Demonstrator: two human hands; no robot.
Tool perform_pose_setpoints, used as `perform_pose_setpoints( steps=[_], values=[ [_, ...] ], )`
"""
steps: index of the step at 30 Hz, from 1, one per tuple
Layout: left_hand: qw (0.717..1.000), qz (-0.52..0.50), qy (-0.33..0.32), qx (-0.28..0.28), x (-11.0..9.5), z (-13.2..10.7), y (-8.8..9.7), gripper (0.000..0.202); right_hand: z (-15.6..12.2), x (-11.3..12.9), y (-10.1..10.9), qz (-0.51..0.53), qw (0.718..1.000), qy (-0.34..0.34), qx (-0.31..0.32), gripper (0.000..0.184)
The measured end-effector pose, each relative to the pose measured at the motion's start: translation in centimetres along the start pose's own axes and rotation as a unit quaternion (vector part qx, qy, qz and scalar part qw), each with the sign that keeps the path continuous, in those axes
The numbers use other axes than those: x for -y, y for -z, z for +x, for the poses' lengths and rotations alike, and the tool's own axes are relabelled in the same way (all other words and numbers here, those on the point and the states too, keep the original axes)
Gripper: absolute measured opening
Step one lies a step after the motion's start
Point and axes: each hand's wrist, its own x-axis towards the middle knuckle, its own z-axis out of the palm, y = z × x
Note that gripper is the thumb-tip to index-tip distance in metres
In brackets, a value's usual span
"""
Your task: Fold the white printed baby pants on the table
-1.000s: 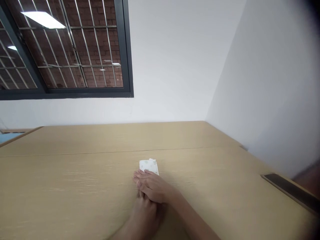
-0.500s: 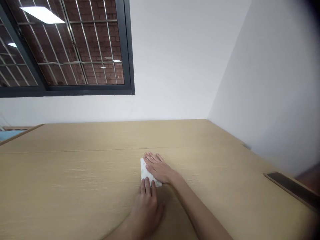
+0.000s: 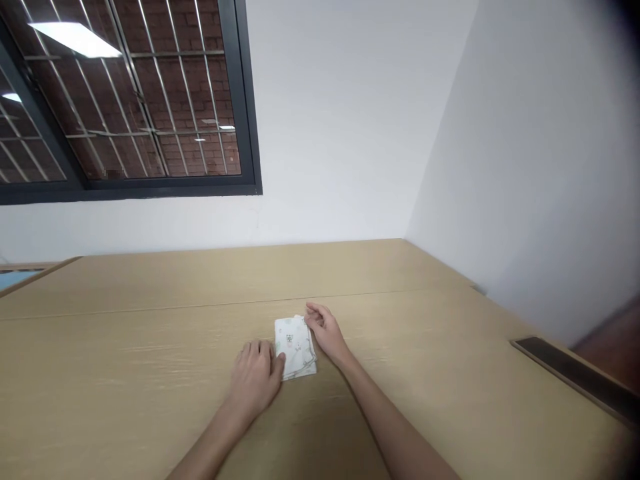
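A small folded white cloth (image 3: 294, 343) with a faint printed pattern lies flat on the wooden table. Its layers are slightly offset along the right and lower edges. At the left edge of the cloth is my left hand (image 3: 255, 375), fingers curled together and the thumb resting over the lower left part. My right hand (image 3: 325, 330) is at the upper right corner, thumb and fingers closed in a pinch on it. The undersides of both hands' fingertips are partly hidden.
The wide wooden tabletop (image 3: 150, 353) has a thin seam across it and a dark inset slot (image 3: 570, 377) at its right edge. Beyond stand white walls (image 3: 340, 120) and a dark-framed window (image 3: 253, 133) with bars. A light-blue surface (image 3: 15, 279) shows at far left.
Both hands lay flat on the cloth before. My left hand has shifted left to the cloth's edge; my right hand has drawn back to the upper right corner and closed. The view has turned slightly.
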Motion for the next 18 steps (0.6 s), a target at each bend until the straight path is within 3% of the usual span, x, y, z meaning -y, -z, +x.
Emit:
perform_pose_setpoints(
  steps=[7, 12, 15, 18],
  values=[
    [0.999, -0.045, 0.006, 0.013, -0.3, 0.4, -0.8, 0.035, -0.7, 0.7, -0.5, -0.057, 0.997, 0.051, 0.023, 0.034],
    [0.995, -0.097, -0.007, 0.02, 0.0, 0.9, -1.0, 0.026, -0.9, 1.2, -0.2, -0.096, 0.993, 0.047, 0.047, 0.028],
    [0.991, -0.133, -0.022, 0.019, 0.5, 1.5, -0.3, 0.021, -1.0, 1.6, -0.1, -0.078, 0.994, 0.032, 0.076, 0.027],
    [0.984, -0.173, -0.027, 0.016, 1.2, 1.3, 1.6, 0.02, -1.6, 2.3, -0.5, 0.003, 0.996, -0.019, 0.093, 0.029]
  ],
)
